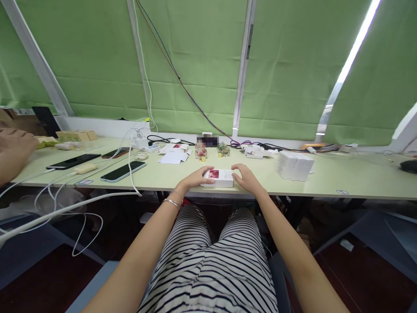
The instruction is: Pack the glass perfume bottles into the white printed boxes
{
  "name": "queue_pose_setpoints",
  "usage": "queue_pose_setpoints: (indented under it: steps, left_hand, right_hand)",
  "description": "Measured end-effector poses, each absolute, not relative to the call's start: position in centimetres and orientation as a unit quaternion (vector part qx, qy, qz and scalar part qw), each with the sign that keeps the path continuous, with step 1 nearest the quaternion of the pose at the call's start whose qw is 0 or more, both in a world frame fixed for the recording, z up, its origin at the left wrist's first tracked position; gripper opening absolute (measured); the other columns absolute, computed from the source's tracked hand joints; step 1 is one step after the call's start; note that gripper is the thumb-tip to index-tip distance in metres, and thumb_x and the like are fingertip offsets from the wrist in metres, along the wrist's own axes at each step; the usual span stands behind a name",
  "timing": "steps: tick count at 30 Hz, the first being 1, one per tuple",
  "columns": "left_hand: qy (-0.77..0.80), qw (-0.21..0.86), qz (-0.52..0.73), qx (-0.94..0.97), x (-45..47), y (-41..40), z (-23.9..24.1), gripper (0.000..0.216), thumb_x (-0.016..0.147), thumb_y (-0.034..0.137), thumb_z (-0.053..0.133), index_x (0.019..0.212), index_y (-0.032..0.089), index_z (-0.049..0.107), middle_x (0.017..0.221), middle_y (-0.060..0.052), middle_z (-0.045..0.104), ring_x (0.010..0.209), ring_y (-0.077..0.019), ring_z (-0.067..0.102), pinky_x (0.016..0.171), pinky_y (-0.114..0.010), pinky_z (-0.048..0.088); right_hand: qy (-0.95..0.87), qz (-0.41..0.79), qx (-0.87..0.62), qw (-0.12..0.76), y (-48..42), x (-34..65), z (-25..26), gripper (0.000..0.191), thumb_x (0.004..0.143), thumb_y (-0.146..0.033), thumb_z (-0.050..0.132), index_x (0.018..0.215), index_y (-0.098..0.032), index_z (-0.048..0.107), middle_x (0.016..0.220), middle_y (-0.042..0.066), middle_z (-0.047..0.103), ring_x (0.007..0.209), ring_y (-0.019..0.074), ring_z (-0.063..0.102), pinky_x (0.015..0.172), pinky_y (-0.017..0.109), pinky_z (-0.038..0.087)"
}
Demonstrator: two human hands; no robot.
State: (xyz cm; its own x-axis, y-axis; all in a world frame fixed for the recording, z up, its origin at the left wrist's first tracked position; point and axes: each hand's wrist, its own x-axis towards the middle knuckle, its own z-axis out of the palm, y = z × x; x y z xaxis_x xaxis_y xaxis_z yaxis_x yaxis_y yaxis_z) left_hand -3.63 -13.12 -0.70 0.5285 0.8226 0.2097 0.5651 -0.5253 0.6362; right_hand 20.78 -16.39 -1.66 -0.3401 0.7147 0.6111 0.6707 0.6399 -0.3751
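Note:
A small white box point(219, 178) with a red picture on its lid lies near the front edge of the pale green table point(342, 180). My left hand point(195, 177) grips its left end with the fingers curled over the lid. On the other end, my right hand point(245, 176) does the same. A bracelet shows on my left wrist. My lap in striped trousers fills the lower middle.
Two phones point(123, 171) and white cables point(65, 208) lie at the left, where another person's hand point(14, 150) rests. White boxes point(294, 165) stand at the right. Papers, small glass jars point(201, 153) and a power strip line the back. Green blinds hang behind.

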Motion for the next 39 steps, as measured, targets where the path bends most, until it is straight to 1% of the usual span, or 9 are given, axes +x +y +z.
queue_pose_setpoints:
  steps: [3,6,12,16,22,26,31,33,39]
  left_hand:
    - [0.398,0.252,0.249,0.846,-3.7,-12.9,-0.8,0.079,0.067,0.051,0.064,0.133,0.016,0.038,0.14,-0.009,0.038,0.129,-0.0262,0.034,0.108,-0.035,0.026]
    - [0.384,0.256,0.253,0.85,-3.7,-12.9,-0.8,0.076,0.067,0.049,0.064,0.131,0.016,0.041,0.139,-0.009,0.04,0.127,-0.0261,0.036,0.107,-0.035,0.027]
    - [0.366,0.295,0.275,0.838,-3.9,-12.8,-0.9,0.071,0.066,0.048,0.066,0.127,0.017,0.046,0.136,-0.009,0.043,0.126,-0.0269,0.037,0.107,-0.037,0.026]
    - [0.328,0.397,0.361,0.777,-4.1,-12.2,-1.4,0.06,0.078,0.054,0.049,0.126,0.018,0.047,0.137,-0.009,0.043,0.127,-0.0252,0.038,0.104,-0.037,0.03]
    - [0.417,0.399,0.47,0.668,-4.0,-11.2,-2.1,0.053,0.087,0.053,0.032,0.125,0.019,0.046,0.133,-0.012,0.046,0.123,-0.0229,0.041,0.101,-0.04,0.033]
    - [0.406,0.408,0.471,0.669,-4.2,-11.1,-2.2,0.054,0.085,0.056,0.036,0.124,0.019,0.045,0.132,-0.012,0.048,0.122,-0.0229,0.043,0.1,-0.039,0.033]
    - [0.404,0.417,0.463,0.67,-4.1,-11.4,-2.0,0.055,0.08,0.057,0.045,0.122,0.021,0.046,0.128,-0.011,0.051,0.12,-0.022,0.044,0.1,-0.038,0.033]
    - [0.406,0.419,0.459,0.67,-4.1,-11.6,-1.9,0.055,0.078,0.057,0.048,0.121,0.022,0.047,0.127,-0.011,0.052,0.118,-0.0218,0.046,0.1,-0.038,0.033]
    - [0.405,0.424,0.447,0.675,-4.0,-11.9,-1.7,0.053,0.076,0.054,0.051,0.119,0.022,0.047,0.126,-0.011,0.054,0.119,-0.0209,0.046,0.102,-0.038,0.032]
  right_hand:
    - [-0.841,0.014,-0.431,0.327,-17.0,19.7,-1.4,0.054,0.082,-0.046,0.049,0.127,-0.018,0.04,0.137,0.013,0.04,0.129,0.0272,0.03,0.105,0.046,0.026]
    - [-0.861,0.014,-0.451,0.235,-17.0,18.9,-1.9,0.073,0.075,-0.056,0.055,0.134,-0.02,0.034,0.142,0.014,0.031,0.132,0.0305,0.025,0.106,0.048,0.024]
    - [-0.877,-0.109,-0.417,0.214,-18.0,17.1,-2.3,0.071,0.068,-0.047,0.067,0.128,-0.02,0.041,0.134,0.014,0.041,0.121,0.0295,0.038,0.099,0.045,0.031]
    - [-0.855,-0.17,-0.45,0.194,-19.5,15.3,-2.0,0.071,0.066,-0.036,0.072,0.128,-0.019,0.04,0.118,0.014,0.051,0.104,0.0294,0.047,0.086,0.043,0.04]
    - [-0.851,-0.173,-0.473,0.151,-21.0,15.7,-0.3,0.05,0.072,-0.015,0.059,0.12,-0.02,0.045,0.109,0.012,0.054,0.095,0.0274,0.05,0.076,0.039,0.043]
    - [-0.853,-0.063,-0.475,0.205,-20.4,18.8,1.5,0.039,0.075,-0.019,0.052,0.113,-0.017,0.047,0.105,0.01,0.054,0.094,0.022,0.052,0.081,0.033,0.042]
    - [-0.701,-0.07,-0.604,0.372,-17.3,24.0,1.3,0.037,0.076,-0.03,0.051,0.11,-0.015,0.046,0.111,0.013,0.053,0.104,0.0276,0.047,0.085,0.04,0.038]
    - [-0.637,-0.033,-0.635,0.436,-15.9,25.7,0.1,0.038,0.075,-0.033,0.052,0.108,-0.016,0.045,0.109,0.012,0.055,0.1,0.0257,0.05,0.083,0.037,0.04]
    - [-0.575,0.104,-0.7,0.41,-13.6,27.8,-3.3,0.038,0.067,-0.039,0.059,0.096,-0.017,0.046,0.098,0.011,0.062,0.087,0.0228,0.057,0.066,0.027,0.042]
